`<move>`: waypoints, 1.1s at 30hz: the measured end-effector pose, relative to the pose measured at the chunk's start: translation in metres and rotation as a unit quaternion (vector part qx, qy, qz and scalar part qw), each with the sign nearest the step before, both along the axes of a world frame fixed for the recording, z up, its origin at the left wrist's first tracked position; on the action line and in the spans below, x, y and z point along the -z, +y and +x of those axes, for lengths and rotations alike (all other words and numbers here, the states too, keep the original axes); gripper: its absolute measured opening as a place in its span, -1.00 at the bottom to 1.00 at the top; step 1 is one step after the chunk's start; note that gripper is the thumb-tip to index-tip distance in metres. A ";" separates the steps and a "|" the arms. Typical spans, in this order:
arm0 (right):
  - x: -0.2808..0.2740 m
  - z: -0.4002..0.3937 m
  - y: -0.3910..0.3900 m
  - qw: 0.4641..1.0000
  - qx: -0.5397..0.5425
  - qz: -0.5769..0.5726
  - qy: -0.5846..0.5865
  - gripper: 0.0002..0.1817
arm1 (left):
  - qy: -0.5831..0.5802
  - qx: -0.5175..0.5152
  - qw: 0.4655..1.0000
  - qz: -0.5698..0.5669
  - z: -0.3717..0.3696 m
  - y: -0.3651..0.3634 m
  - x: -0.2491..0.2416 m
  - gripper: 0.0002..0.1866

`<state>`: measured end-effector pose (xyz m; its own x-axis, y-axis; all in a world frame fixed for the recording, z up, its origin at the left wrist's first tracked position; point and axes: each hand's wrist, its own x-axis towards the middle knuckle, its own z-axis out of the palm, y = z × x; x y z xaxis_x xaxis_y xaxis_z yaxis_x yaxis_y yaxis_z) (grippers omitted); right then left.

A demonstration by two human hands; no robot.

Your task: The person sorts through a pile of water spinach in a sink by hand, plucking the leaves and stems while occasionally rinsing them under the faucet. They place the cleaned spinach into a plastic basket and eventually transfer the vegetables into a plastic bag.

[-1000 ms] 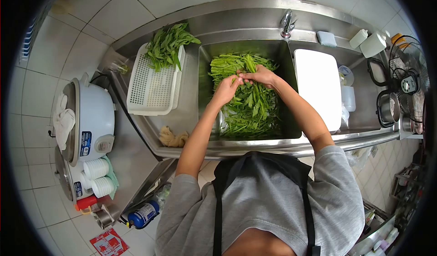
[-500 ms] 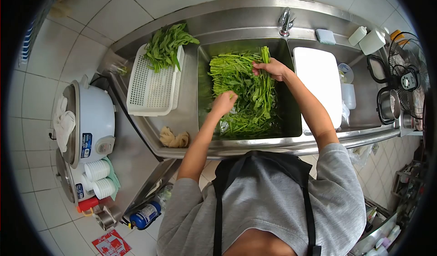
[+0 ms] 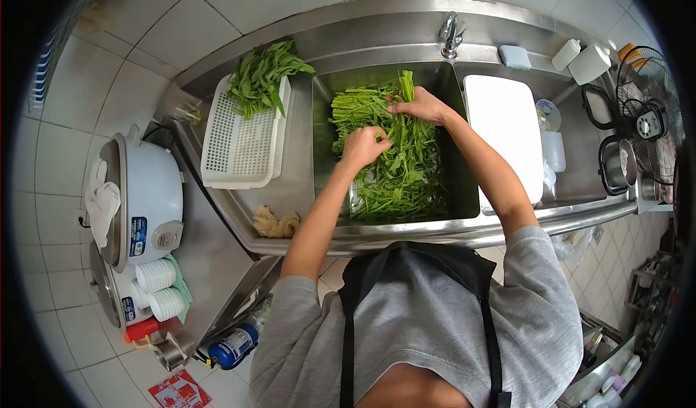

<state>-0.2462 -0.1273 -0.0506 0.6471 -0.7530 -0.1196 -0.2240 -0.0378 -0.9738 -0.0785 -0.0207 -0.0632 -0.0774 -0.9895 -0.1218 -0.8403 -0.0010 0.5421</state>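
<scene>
Long-stemmed leafy greens (image 3: pixel 395 180) fill much of the steel sink basin (image 3: pixel 455 209), stems toward the back left and loose leaves toward the front. My right hand (image 3: pixel 422 107) is wrapped round an upright bunch of these greens, whose stem ends stick up past the thumb. Just left of it, my left hand (image 3: pixel 364 147) is closed in a pinch over the pile, with a bit of green showing at the fingertips. Its palm side is hidden. More greens (image 3: pixel 264 78) lie at the back of a white perforated basket (image 3: pixel 239 151) left of the basin.
A white board (image 3: pixel 504 140) covers part of the right side, beside plastic containers (image 3: pixel 554 151). The tap (image 3: pixel 451 37) stands at the back, a sponge (image 3: pixel 515 56) to its right. A crumpled cloth (image 3: pixel 275 222) lies front left. A fan (image 3: pixel 647 122) stands far right.
My left hand has moved up and right, closer to my right hand. The right hand, still on its bunch, has shifted slightly left and up.
</scene>
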 end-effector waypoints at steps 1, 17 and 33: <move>0.000 0.000 -0.001 1.000 -0.002 0.002 0.012 -0.60 | 0.024 0.004 0.999 0.026 0.005 -0.002 -0.002 -0.79; -0.012 0.002 -0.013 0.996 -0.022 0.062 0.063 -0.88 | 0.130 0.031 0.989 0.059 0.050 -0.018 -0.012 -0.76; -0.010 -0.014 -0.025 0.978 0.112 0.174 -0.027 -0.89 | 0.031 0.005 0.997 0.069 0.018 0.034 -0.026 -0.61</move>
